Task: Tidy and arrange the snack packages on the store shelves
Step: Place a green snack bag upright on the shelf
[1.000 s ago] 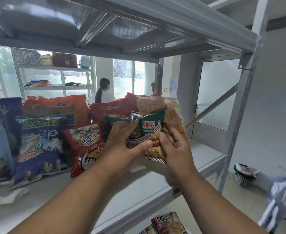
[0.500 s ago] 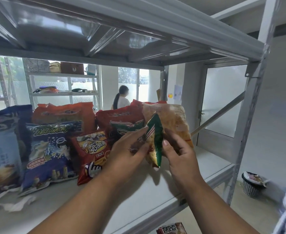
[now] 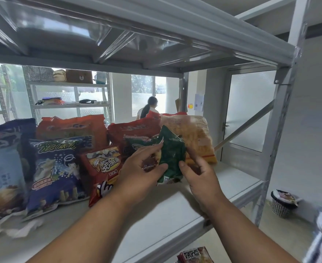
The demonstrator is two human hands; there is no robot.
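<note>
A small green snack packet (image 3: 172, 156) is held over the grey metal shelf (image 3: 156, 221), turned so its plain back faces me. My left hand (image 3: 141, 173) grips its left edge with thumb and fingers. My right hand (image 3: 200, 177) pinches its lower right side. Behind it stand a second green packet (image 3: 139, 145), a red bag (image 3: 131, 130) and a large orange bag (image 3: 194, 137). Left of my hands lie a red corn-snack bag (image 3: 103, 168) and a blue bag (image 3: 55, 168).
More bags stand at the far left, among them a pale blue bag (image 3: 0, 168) and an orange bag (image 3: 71, 128). Crumpled white paper (image 3: 17, 228) lies near the shelf's front left. A shelf post (image 3: 278, 130) rises at right. A waste basket (image 3: 281, 204) sits on the floor.
The green packet has been turned in both hands from front-facing, through edge-on, to back-facing. My view has shifted slightly left.
</note>
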